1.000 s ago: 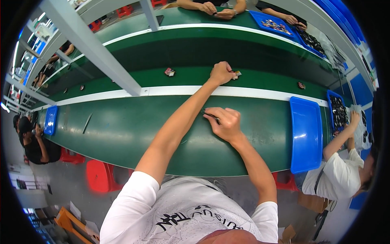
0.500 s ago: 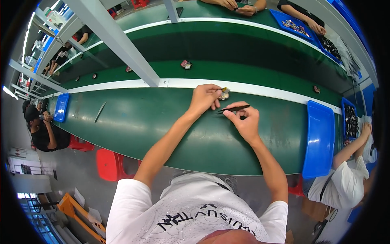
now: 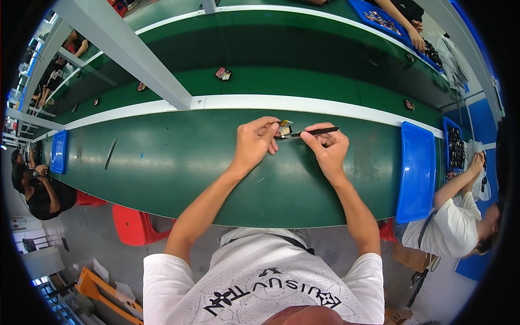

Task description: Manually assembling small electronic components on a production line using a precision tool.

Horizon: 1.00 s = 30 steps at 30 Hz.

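My left hand (image 3: 253,142) pinches a small electronic assembly (image 3: 284,130) with yellow and pale parts, held a little above the green worktable (image 3: 200,179). Its finer details are too small to make out. In my right hand (image 3: 328,149) is a pair of black tweezers (image 3: 320,131), gripped between thumb and fingers. Their tips point left and reach the right side of the assembly; whether they grip a part of it I cannot tell.
A blue tray (image 3: 416,173) lies at the right and a smaller one (image 3: 58,151) at the far left. A thin metal strip (image 3: 110,153) rests on the table. Beyond the white rail, small assemblies (image 3: 222,73) sit on a green belt. A co-worker (image 3: 452,216) sits at right.
The tweezers have moved from below and right of the assembly up to its side. My left hand has turned the assembly slightly. The whole view has shifted.
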Available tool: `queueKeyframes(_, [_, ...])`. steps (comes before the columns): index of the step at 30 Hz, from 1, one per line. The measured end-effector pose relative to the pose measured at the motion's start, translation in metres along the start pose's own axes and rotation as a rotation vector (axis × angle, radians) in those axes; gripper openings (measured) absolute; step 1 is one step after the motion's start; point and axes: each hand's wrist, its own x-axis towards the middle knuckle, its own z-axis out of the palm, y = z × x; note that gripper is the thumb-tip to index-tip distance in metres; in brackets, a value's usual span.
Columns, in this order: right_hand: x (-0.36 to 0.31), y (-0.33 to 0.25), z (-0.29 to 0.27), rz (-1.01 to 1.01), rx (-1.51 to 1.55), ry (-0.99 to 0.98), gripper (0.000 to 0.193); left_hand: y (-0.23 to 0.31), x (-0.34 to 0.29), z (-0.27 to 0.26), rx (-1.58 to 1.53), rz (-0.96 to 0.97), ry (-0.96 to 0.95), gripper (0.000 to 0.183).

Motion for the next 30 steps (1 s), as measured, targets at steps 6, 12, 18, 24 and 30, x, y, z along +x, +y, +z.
queueKeyframes(6, [-0.003, 0.003, 0.003, -0.025, -0.065, -0.019, 0.013, 0.003, -0.003, 0.001, 0.056, 0.006, -0.030, 0.021])
queueKeyframes(12, [-0.001, 0.007, 0.002, -0.049, -0.126, 0.016, 0.014, 0.002, -0.005, 0.004, 0.019, 0.020, -0.033, 0.020])
queueKeyframes(18, [-0.001, 0.009, -0.001, -0.029, -0.149, 0.020, 0.015, 0.002, -0.006, 0.008, 0.023, 0.032, -0.017, 0.020])
queueKeyframes(24, [-0.001, 0.012, 0.000, 0.007, -0.118, 0.023, 0.016, 0.003, -0.008, 0.010, 0.043, 0.041, -0.011, 0.020])
queueKeyframes(30, [0.001, -0.003, 0.002, 0.220, 0.090, -0.009, 0.016, -0.001, -0.009, 0.009, -0.003, 0.088, -0.035, 0.022])
